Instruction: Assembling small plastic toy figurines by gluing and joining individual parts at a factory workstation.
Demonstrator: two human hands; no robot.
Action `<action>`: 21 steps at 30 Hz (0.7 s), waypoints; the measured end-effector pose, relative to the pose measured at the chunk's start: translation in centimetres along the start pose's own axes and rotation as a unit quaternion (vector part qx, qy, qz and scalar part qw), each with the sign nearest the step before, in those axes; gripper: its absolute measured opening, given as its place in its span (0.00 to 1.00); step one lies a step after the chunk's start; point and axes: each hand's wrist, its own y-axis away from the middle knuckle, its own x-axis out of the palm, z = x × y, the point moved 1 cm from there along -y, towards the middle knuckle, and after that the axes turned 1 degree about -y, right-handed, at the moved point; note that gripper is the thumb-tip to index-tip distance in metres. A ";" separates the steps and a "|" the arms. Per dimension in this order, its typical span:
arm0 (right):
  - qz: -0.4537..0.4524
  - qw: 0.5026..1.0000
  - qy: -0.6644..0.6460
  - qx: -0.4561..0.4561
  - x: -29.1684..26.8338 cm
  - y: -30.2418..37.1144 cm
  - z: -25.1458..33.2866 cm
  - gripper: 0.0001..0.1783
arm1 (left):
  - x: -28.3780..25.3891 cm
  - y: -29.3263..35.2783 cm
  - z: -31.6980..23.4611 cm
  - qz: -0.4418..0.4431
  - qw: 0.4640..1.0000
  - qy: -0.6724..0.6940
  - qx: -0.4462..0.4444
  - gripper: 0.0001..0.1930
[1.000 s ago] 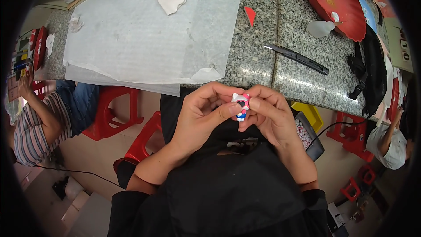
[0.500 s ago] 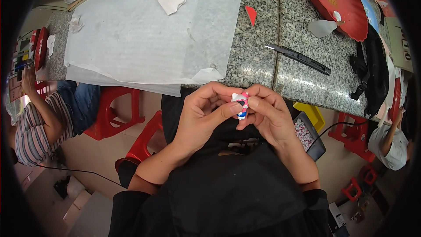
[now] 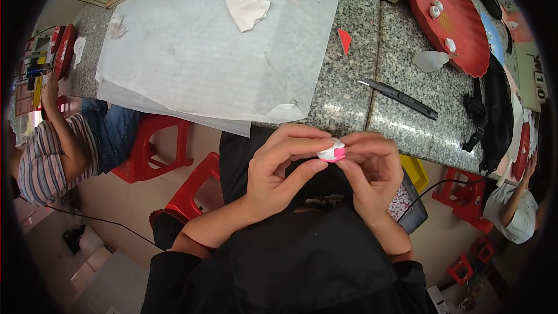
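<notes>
A small white and pink toy figurine point(image 3: 332, 152) is pinched between the fingertips of both hands, just off the table's front edge. My left hand point(image 3: 285, 166) grips its left side with thumb and forefinger. On its other side, the thumb and fingers of my right hand point(image 3: 372, 168) are closed against the pink part. The figurine is tipped, so its white, rounded end shows and its face is hidden. Nearest on the granite table point(image 3: 343, 87) lies a black utility knife point(image 3: 401, 99).
White paper point(image 3: 203, 52) covers the table's left part, with a crumpled tissue point(image 3: 244, 9) on it. A red scalloped tray point(image 3: 430, 0) holds small white pieces; a translucent squeeze bottle point(image 3: 430, 61) lies beside it. Red stools point(image 3: 154, 145) stand below. Other people sit left and right.
The figurine has been tilted from face up to its rounded white end, hiding its blue lower part. Both hands have shifted slightly in the picture, and the view takes in more of the table's far side.
</notes>
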 end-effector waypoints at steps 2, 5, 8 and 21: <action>-0.007 0.998 0.021 -0.053 -0.1 0.2 0.2 0.12 | 0.1 0.2 -0.3 0.008 1.000 -0.005 0.008 0.12; -0.001 0.993 0.093 -0.074 -0.1 0.2 0.6 0.12 | 0.3 0.4 -0.4 0.002 1.000 0.005 0.010 0.11; 0.037 0.975 0.166 -0.142 0.0 0.3 1.7 0.11 | -0.1 0.2 -0.5 0.014 0.998 -0.052 0.036 0.10; -0.281 0.912 0.212 -0.209 -8.4 -4.9 1.9 0.30 | -0.7 -0.4 -0.5 0.011 0.982 0.188 -0.014 0.04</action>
